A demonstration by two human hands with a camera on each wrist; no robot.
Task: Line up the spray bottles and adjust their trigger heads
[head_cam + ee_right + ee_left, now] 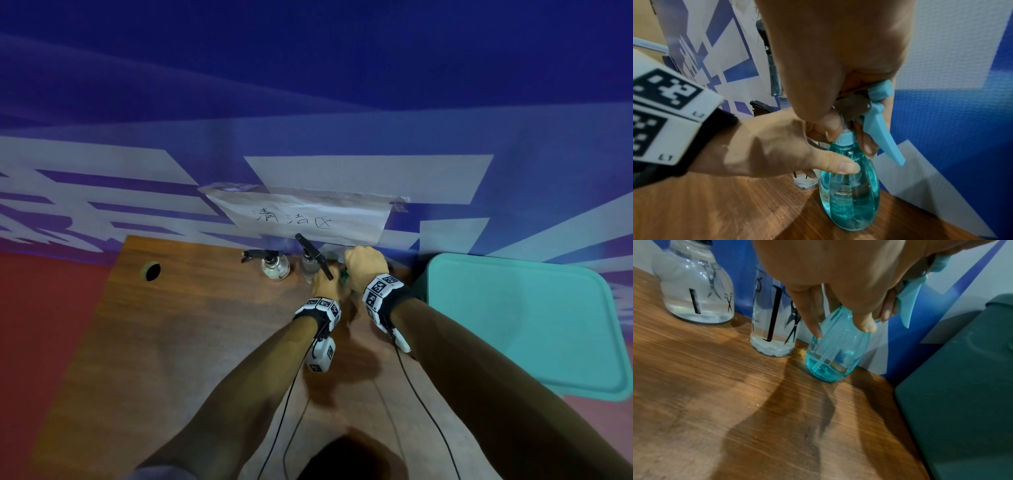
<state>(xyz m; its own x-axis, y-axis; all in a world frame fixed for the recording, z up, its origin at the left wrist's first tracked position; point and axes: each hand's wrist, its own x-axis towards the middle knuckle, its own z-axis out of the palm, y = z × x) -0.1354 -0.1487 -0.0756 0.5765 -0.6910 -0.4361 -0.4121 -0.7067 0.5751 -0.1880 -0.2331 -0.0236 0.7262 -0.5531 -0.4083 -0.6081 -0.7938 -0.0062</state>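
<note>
The wooden surface (pixel 191 335) runs up to a blue and white patterned wall (pixel 342 102), where a taped paper sign (pixel 301 216) with handwritten characters hangs just above the bottles. To the right, just beside the surface's edge, sits a teal lidded bin (pixel 520 322); only its flat lid shows, so its contents cannot be told.

Three bottles stand in a row along the wall. The rounded clear spray bottle (pixel 694 293) at the left and the slim clear spray bottle (pixel 774 324) in the middle both hold clear liquid and carry black comb and scissors prints. The turquoise spray bottle (pixel 851 191) stands upright at the right end, touching the surface close to the wall, with a little liquid at the bottom and a dip tube reaching down into it.

Both hands meet on that bottle. The left hand (pixel 777 146) wraps its thumb and fingers round the shoulder and body, probably to steady it. The right hand (pixel 838 68) comes from above, its fingers curled round the pale blue spray head (pixel 877 104) and neck collar, a grip that looks suited to twisting the head; the trigger hangs free, unpressed.
</note>
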